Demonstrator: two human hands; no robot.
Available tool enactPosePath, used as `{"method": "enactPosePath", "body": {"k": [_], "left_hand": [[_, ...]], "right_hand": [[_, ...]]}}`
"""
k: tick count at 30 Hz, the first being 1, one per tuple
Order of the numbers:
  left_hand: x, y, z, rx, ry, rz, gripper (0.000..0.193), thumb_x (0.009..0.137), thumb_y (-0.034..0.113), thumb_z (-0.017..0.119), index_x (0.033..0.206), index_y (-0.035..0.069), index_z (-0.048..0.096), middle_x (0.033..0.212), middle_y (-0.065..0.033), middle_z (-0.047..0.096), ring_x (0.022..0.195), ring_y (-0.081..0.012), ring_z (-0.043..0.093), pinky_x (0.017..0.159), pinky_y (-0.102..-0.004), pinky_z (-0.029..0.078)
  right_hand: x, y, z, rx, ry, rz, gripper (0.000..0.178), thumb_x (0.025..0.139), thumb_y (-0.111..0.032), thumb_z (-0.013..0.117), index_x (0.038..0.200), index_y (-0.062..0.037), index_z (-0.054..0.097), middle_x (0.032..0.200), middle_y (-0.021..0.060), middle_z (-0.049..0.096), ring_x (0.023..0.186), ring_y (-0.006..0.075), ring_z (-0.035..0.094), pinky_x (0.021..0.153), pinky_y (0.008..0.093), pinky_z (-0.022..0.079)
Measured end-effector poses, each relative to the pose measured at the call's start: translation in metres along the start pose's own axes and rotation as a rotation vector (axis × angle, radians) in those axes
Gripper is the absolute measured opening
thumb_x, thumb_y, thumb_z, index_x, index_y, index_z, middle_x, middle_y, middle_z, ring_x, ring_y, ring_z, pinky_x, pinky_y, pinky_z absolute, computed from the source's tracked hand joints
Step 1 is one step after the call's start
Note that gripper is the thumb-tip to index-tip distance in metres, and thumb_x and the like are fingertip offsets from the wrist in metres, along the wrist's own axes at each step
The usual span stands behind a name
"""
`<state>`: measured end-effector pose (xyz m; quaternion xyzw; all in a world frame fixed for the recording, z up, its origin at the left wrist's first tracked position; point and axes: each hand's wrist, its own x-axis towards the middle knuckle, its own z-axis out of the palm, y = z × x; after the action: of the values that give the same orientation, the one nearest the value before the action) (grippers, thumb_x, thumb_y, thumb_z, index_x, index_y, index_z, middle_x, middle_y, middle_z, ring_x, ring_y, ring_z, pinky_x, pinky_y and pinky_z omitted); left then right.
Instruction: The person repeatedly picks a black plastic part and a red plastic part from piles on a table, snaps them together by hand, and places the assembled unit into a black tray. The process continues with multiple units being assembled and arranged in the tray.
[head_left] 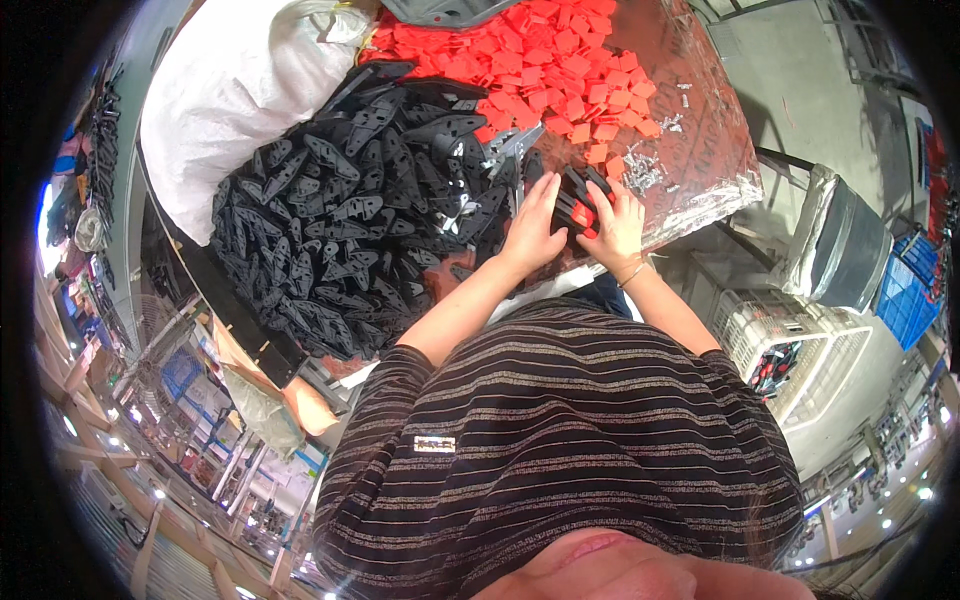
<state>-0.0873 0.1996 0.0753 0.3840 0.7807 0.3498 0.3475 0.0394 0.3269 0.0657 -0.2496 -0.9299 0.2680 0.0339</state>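
Observation:
At the table's near edge, my left hand is closed around the left side of some black plastic parts. From the other side, my right hand grips the same cluster, its fingers bent over the top. Between the hands shows a small red plastic piece set against the black parts. How the pieces join is partly hidden by my fingers. Left of my hands lies a big heap of flat, pointed black plastic parts. Beyond them spreads a pile of small red plastic pieces.
Small silvery screws lie scattered on the brown-covered tabletop right of my hands. A white sack slumps at the far left. To the right stand a padded stool, a white plastic crate and a blue crate.

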Motion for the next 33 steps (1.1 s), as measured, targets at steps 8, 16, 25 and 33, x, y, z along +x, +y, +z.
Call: {"method": "enactPosePath", "body": {"k": [8, 16, 25, 33], "left_hand": [[0.006, -0.004, 0.014, 0.157, -0.012, 0.097, 0.084, 0.066, 0.006, 0.061, 0.139, -0.006, 0.022, 0.143, -0.0312, 0.021, 0.135, -0.0423, 0.022, 0.111, -0.0421, 0.022], [0.03, -0.005, 0.0, 0.128, 0.02, 0.15, 0.086, 0.062, 0.007, 0.059, 0.14, -0.003, 0.024, 0.145, -0.027, 0.022, 0.135, -0.0396, 0.024, 0.111, -0.0405, 0.023], [0.025, -0.009, -0.003, 0.095, -0.089, 0.163, 0.088, 0.06, 0.008, 0.058, 0.14, -0.004, 0.022, 0.141, -0.0267, 0.031, 0.134, -0.0369, 0.027, 0.111, -0.0387, 0.024], [0.033, -0.016, 0.001, -0.055, -0.132, 0.182, 0.094, 0.059, 0.005, 0.057, 0.142, -0.006, 0.015, 0.147, -0.0296, 0.015, 0.138, -0.0366, 0.018, 0.114, -0.0378, 0.017]], "right_hand": [[0.003, -0.009, 0.01, -0.009, 0.049, -0.045, 0.089, 0.054, -0.025, 0.077, 0.135, -0.0202, 0.041, 0.134, 0.0157, 0.038, 0.116, 0.0369, 0.04, 0.095, 0.0477, 0.033], [0.013, -0.011, 0.015, 0.022, 0.059, -0.034, 0.089, 0.058, -0.026, 0.075, 0.138, -0.018, 0.038, 0.131, 0.0176, 0.039, 0.114, 0.0375, 0.041, 0.096, 0.0485, 0.032], [0.015, -0.009, 0.013, 0.026, 0.047, -0.033, 0.09, 0.057, -0.031, 0.077, 0.138, -0.019, 0.038, 0.13, 0.0181, 0.039, 0.113, 0.0381, 0.041, 0.094, 0.0466, 0.035], [0.015, -0.008, 0.011, 0.018, 0.025, -0.092, 0.095, 0.054, -0.028, 0.079, 0.138, -0.0169, 0.036, 0.131, 0.0195, 0.037, 0.114, 0.0396, 0.041, 0.097, 0.0483, 0.034]]}}
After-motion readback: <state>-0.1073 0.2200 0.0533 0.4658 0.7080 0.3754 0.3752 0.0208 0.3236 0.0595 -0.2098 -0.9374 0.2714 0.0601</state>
